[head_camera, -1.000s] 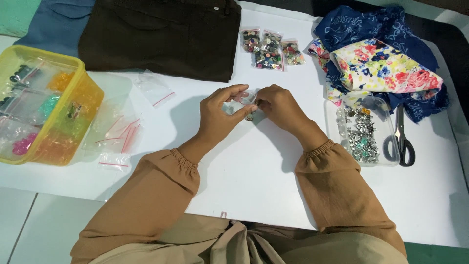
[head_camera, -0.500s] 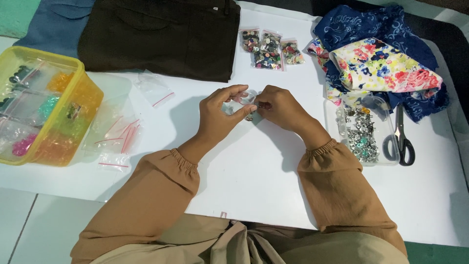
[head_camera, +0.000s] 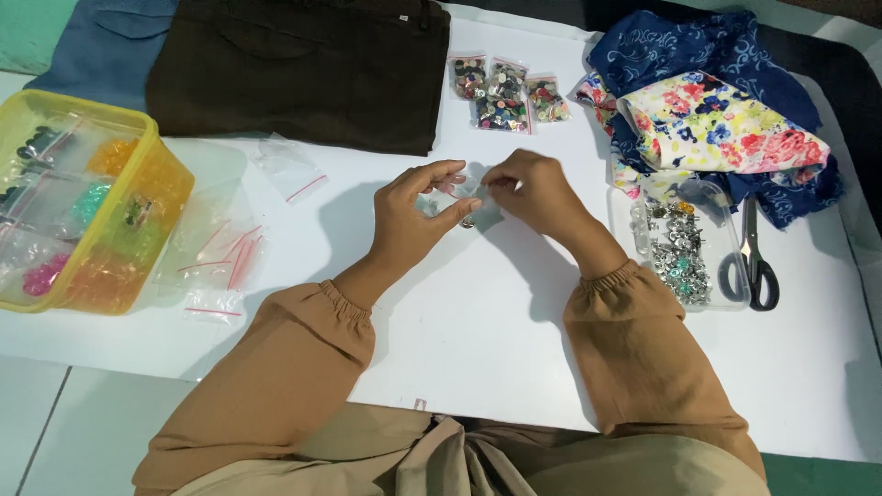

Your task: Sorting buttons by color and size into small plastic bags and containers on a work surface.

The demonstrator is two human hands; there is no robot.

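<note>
We see a white table and tan sleeves. Far off lie a dark brown garment, a blue one and a teal one. On the left stands a clear yellow box with pink, orange and green contents. On the right, dark blue cloth with pale swirls lies under white cloth with red, pink, blue and yellow flowers. The scissors have black handles. Empty clear bags carry red strips.
</note>
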